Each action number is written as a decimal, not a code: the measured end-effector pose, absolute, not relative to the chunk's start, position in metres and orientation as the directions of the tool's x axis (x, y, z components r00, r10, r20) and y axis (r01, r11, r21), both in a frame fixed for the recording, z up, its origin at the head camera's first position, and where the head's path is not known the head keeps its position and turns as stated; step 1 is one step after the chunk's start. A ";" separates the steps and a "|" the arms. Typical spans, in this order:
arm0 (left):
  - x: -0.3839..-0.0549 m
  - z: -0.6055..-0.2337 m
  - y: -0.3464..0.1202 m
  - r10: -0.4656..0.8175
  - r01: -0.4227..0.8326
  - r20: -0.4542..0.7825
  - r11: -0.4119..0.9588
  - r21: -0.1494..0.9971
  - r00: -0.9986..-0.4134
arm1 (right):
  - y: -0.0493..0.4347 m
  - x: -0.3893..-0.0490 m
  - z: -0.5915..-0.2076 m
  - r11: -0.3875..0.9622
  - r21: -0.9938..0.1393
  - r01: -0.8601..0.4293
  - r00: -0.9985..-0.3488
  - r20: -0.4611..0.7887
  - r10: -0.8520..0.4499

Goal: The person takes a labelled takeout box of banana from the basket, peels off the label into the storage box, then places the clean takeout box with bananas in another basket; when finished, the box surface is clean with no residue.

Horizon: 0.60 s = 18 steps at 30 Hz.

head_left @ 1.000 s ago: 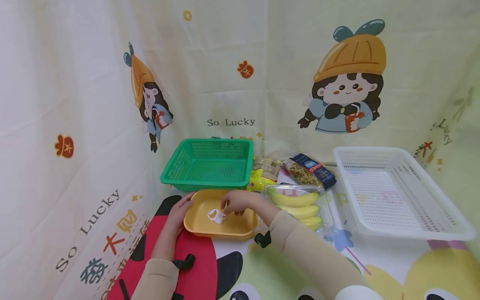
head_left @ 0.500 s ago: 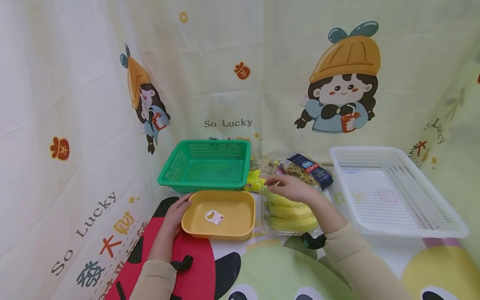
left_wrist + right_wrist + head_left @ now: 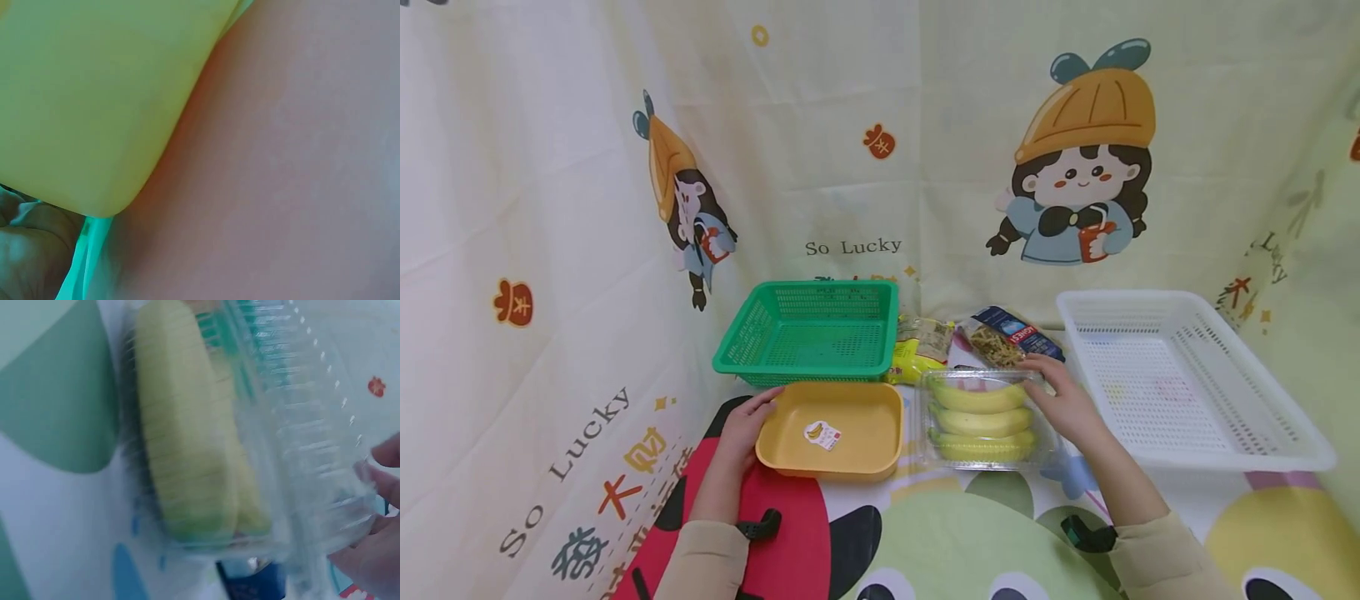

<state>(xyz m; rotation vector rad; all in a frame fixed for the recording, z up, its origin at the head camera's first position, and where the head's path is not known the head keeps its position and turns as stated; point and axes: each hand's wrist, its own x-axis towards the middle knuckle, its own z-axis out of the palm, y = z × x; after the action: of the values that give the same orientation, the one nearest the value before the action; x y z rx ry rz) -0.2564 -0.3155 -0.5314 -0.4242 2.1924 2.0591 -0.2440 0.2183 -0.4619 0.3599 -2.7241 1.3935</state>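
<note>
My left hand (image 3: 747, 427) holds the left rim of a yellow-orange oval plastic basin (image 3: 857, 454). A white sticker (image 3: 822, 434) printed with bananas lies flat on the basin's floor. In the left wrist view the basin (image 3: 94, 106) fills the upper left, and part of the hand (image 3: 34, 256) shows below its corner. Right of the basin stands a clear plastic clamshell box (image 3: 1047, 433) of bananas (image 3: 981, 422). The right hand (image 3: 1067, 400) pinches its far right corner. In the blurred right wrist view, fingertips (image 3: 378, 475) touch the clear plastic; whether the lid is latched I cannot tell.
Behind the basin is a green mesh basket (image 3: 805, 367). A yellow food packet (image 3: 917, 354) and a blue pasta bag (image 3: 1011, 333) lie behind the box. A white perforated basket (image 3: 1210, 458) stands at the right, with printed cloth walls around.
My right hand has left the sticker in the basin and moved right, over the bananas, to the box's far right corner. The left hand stays on the basin's rim.
</note>
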 end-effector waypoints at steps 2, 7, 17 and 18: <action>-0.256 -0.530 -0.319 -0.142 -0.278 -0.268 0.055 0.959 -0.953 | 0.223 -0.244 -0.468 0.552 -0.809 -0.202 -0.979 0.155 -0.130; -0.256 -0.529 -0.333 -0.142 -0.293 -0.279 0.087 0.952 -0.950 | 0.230 -0.245 -0.479 0.502 -0.857 -0.120 -0.993 0.098 -0.070; -0.259 -0.527 -0.354 -0.179 -0.324 -0.300 0.129 0.937 -0.937 | 0.237 -0.250 -0.505 0.391 -0.921 -0.004 -0.999 -0.017 -0.050; -0.259 -0.527 -0.355 -0.177 -0.330 -0.306 0.123 0.936 -0.935 | 0.237 -0.250 -0.507 0.379 -0.925 -0.008 -0.999 -0.012 -0.053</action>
<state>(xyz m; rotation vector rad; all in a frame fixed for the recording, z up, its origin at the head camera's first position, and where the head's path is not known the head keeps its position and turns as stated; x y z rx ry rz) -0.2587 -0.3548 -0.5270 -0.5136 2.2615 1.9380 -0.2499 0.2370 -0.5075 0.0585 -2.6412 1.7723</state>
